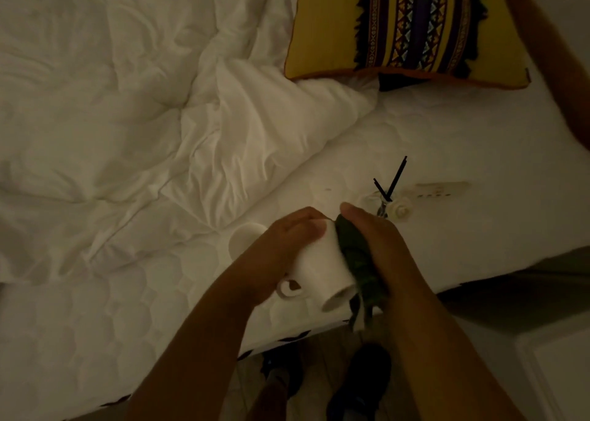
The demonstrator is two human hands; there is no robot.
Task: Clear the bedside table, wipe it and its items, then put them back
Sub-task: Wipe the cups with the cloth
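A white mug lies tipped on its side over the mattress edge, its mouth facing down toward me and its handle at the lower left. My left hand grips its base end. My right hand presses a dark green cloth against the mug's right side. Behind the hands, on the mattress, stand a small glass reed diffuser with black sticks, a small white flower-shaped object, a white remote and a round white item partly hidden by my left hand.
A rumpled white duvet covers the left of the bed. A yellow patterned cushion lies at the head. A white surface corner shows at the lower right. My dark shoes stand on the floor below.
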